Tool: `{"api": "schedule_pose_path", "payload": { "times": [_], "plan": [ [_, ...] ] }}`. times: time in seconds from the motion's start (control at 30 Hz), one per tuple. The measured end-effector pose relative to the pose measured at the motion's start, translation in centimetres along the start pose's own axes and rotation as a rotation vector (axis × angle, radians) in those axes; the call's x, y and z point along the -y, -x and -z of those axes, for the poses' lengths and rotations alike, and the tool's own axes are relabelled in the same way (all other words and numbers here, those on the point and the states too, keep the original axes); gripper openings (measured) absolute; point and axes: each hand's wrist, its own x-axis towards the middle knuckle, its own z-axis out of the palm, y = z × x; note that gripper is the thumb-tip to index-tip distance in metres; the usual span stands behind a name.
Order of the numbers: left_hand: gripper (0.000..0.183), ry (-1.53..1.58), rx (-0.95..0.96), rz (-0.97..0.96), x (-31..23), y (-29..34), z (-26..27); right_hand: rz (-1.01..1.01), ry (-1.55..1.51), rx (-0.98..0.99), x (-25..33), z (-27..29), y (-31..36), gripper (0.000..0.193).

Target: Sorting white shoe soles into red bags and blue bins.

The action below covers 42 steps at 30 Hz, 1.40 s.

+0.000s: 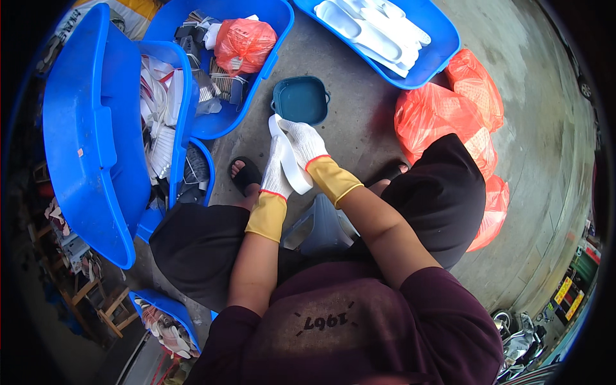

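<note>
Left hand [274, 165] and right hand [307, 141], both gloved, closed on a long white piece [294, 171] between them, lower end free; exact finger placement partly hidden. Loose glove fabric on a smooth surface could let it slip and drop to the floor [350, 122]. Green basin [300, 96] sits just beyond the fingertips; a careless forward reach could knock it. Farther out, loosely stacked white parts [388, 38] could slide if bumped.
</note>
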Motion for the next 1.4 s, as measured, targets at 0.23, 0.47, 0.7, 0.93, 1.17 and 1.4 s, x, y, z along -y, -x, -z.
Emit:
{"api": "schedule_pose_path", "payload": {
  "times": [0.23,0.47,0.7,0.93,1.17,1.4],
  "plan": [
    [0.072,-0.062,-0.329,-0.004,-0.9,-1.3,1.4,0.135,0.59,0.057,-8.5,-2.2,-9.1,0.031],
    [0.073,0.074,-0.284,-0.064,-3.0,-0.4,0.7,0.107,0.675,0.324,-11.4,-4.4,-12.0,0.041],
    [0.076,0.095,-0.147,-0.023,-3.0,-0.8,-0.4,-0.163,-0.536,0.073,-9.8,0.1,-10.8,0.032],
    [0.061,0.124,0.077,-0.106,-1.6,-0.1,-3.8,0.12,0.021,-0.062,3.4,3.0,-0.1,0.022],
    [0.056,-0.049,0.027,0.017,0.4,5.7,-8.5,0.217,-0.083,-0.166,4.5,7.1,-1.0,0.027],
    [0.069,0.108,0.346,-0.096,-0.7,4.8,-4.8,0.259,0.092,-0.029,8.3,7.3,9.3,0.018]
  ]
}}
